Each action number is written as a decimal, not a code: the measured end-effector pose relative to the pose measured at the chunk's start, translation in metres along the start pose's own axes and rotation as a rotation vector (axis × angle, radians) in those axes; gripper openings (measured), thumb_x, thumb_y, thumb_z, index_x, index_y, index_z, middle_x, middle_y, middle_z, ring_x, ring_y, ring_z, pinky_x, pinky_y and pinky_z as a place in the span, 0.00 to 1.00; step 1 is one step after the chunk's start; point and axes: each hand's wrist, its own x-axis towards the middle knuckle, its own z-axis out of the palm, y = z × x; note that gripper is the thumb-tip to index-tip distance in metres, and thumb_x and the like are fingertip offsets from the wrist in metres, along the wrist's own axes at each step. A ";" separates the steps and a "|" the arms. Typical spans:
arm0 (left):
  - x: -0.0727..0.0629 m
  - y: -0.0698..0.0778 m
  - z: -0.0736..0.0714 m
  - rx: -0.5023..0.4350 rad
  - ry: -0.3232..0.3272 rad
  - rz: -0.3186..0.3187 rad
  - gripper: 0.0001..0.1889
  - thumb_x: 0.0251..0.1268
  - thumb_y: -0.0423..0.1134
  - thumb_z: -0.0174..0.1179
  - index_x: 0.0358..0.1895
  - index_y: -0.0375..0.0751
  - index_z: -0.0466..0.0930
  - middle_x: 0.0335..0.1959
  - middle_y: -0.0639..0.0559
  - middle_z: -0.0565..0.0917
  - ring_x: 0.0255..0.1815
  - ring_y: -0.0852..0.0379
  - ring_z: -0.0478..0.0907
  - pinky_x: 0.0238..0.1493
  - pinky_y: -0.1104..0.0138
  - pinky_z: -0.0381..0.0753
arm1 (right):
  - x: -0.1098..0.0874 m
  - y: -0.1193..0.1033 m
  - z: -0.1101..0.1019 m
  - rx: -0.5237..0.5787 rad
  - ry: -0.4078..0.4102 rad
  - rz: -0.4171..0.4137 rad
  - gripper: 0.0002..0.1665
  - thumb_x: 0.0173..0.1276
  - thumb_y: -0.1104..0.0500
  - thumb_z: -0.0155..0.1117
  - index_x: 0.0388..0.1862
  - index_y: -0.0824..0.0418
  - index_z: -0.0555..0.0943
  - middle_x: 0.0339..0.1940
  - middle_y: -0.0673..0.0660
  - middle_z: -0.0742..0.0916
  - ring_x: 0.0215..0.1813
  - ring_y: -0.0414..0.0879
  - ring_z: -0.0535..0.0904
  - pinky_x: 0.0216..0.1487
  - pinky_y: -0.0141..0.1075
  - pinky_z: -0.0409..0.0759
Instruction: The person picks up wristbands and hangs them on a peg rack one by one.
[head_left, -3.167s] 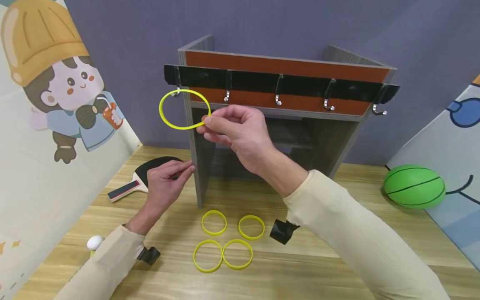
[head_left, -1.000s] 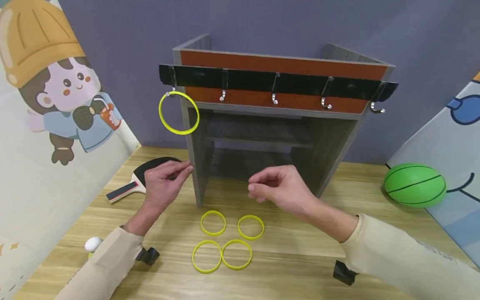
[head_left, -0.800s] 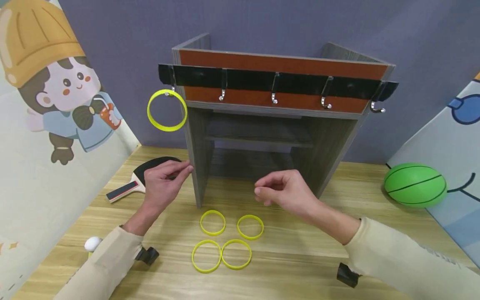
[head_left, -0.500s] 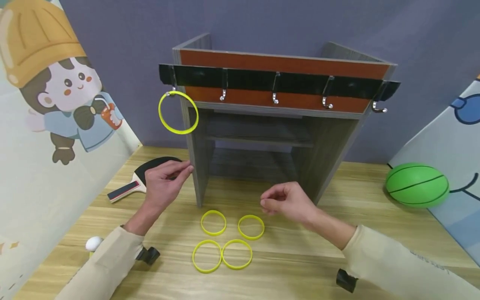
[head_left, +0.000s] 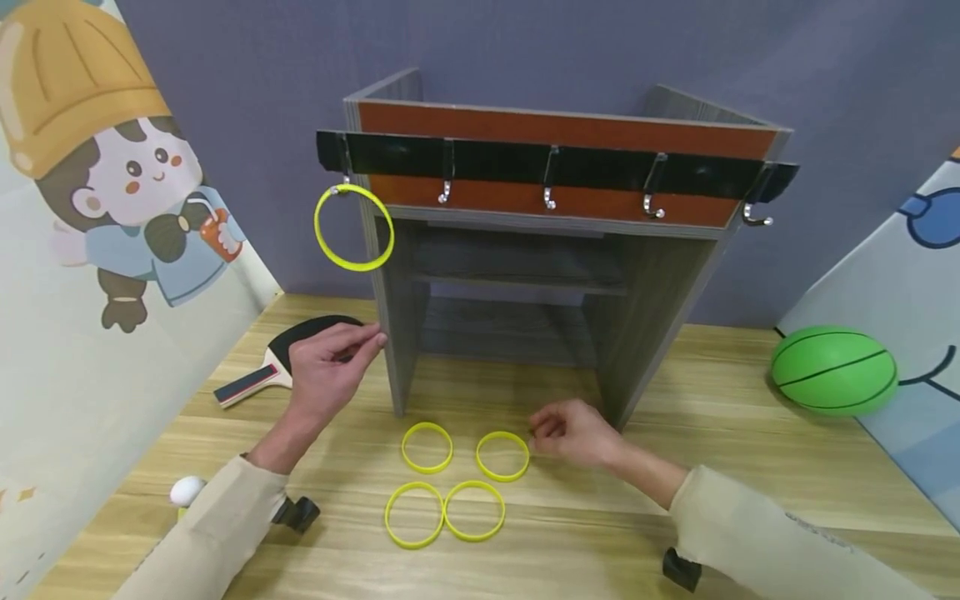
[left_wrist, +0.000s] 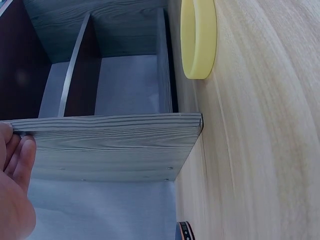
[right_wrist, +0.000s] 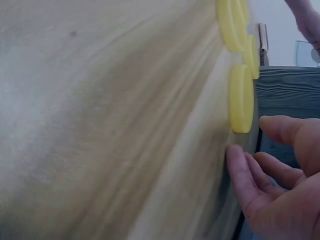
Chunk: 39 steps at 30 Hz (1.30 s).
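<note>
Looking at the lower middle of the frame, we see two yellow front rings (head_left: 444,510) lying on the wooden surface (head_left: 570,533), touching each other; behind them lie the left rear ring (head_left: 427,471) and the right rear ring (head_left: 503,478), apart; just beside the latter we find the right hand (head_left: 573,433), fingers and thumb parted; at centre left, the left hand (head_left: 326,367) pinches the front edge of the shelf unit (head_left: 600,131) between its fingers; at upper left, we see a fifth ring (head_left: 354,267) hanging from the leftmost hook (head_left: 346,177).
</note>
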 end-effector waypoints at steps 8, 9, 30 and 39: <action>0.001 0.001 0.000 0.001 0.003 0.014 0.13 0.40 0.14 0.69 0.33 0.29 0.87 0.27 0.44 0.85 0.24 0.59 0.81 0.26 0.78 0.77 | 0.003 0.008 0.008 0.052 -0.029 0.008 0.20 0.60 0.66 0.68 0.48 0.77 0.77 0.32 0.57 0.82 0.30 0.50 0.81 0.28 0.40 0.83; 0.001 0.002 -0.001 0.000 0.003 0.011 0.13 0.40 0.14 0.68 0.33 0.29 0.87 0.27 0.44 0.85 0.24 0.59 0.81 0.26 0.78 0.77 | 0.004 0.008 0.008 0.059 -0.034 0.008 0.19 0.60 0.66 0.67 0.48 0.78 0.77 0.31 0.57 0.82 0.30 0.50 0.81 0.28 0.40 0.83; 0.007 0.022 0.000 -0.021 0.004 -0.003 0.12 0.40 0.11 0.66 0.32 0.23 0.85 0.25 0.39 0.84 0.24 0.59 0.80 0.26 0.78 0.78 | 0.004 0.016 0.022 0.126 -0.016 0.015 0.13 0.60 0.66 0.69 0.40 0.75 0.81 0.27 0.56 0.82 0.28 0.47 0.79 0.27 0.38 0.81; 0.003 0.011 0.000 -0.034 0.002 0.001 0.13 0.39 0.11 0.66 0.32 0.24 0.85 0.25 0.39 0.84 0.24 0.59 0.80 0.26 0.78 0.78 | 0.008 0.019 0.020 0.159 -0.020 0.059 0.07 0.61 0.67 0.66 0.34 0.73 0.83 0.23 0.59 0.84 0.26 0.45 0.80 0.27 0.37 0.82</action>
